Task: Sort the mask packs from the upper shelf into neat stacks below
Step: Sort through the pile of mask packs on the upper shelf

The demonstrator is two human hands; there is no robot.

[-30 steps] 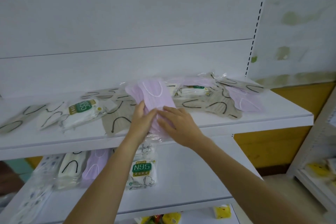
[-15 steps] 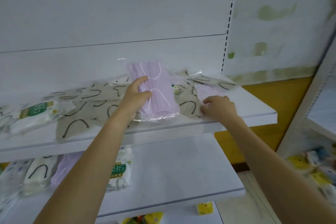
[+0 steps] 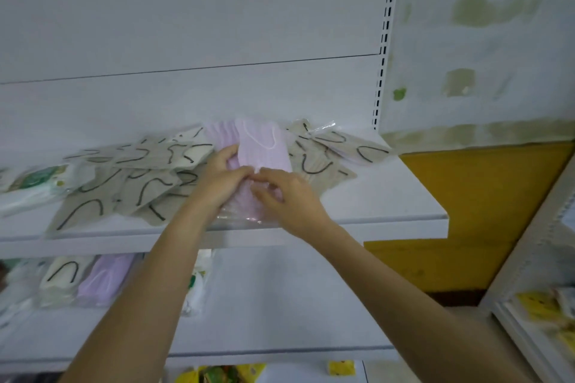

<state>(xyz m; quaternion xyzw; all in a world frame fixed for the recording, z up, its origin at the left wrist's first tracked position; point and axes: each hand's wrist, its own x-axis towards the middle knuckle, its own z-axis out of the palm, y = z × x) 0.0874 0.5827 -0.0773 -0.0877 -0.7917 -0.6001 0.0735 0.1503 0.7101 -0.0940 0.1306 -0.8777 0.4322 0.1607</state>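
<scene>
Purple packs point(image 3: 261, 149): long axis front to back on the upper shelf point(image 3: 389, 196), under both hands.
Left hand point(image 3: 222, 179): fingers pinching the near end.
Right hand point(image 3: 287, 196): fingers curled onto it.
Purple stack below point(image 3: 102, 280): down-left, nearer the left hand.

The right hand point(image 3: 287, 196) is back from the shelf's right side, now meeting the left hand point(image 3: 222, 179) on the purple mask packs point(image 3: 261, 149).

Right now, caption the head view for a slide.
Both hands gather purple packs on the upper shelf.
</scene>
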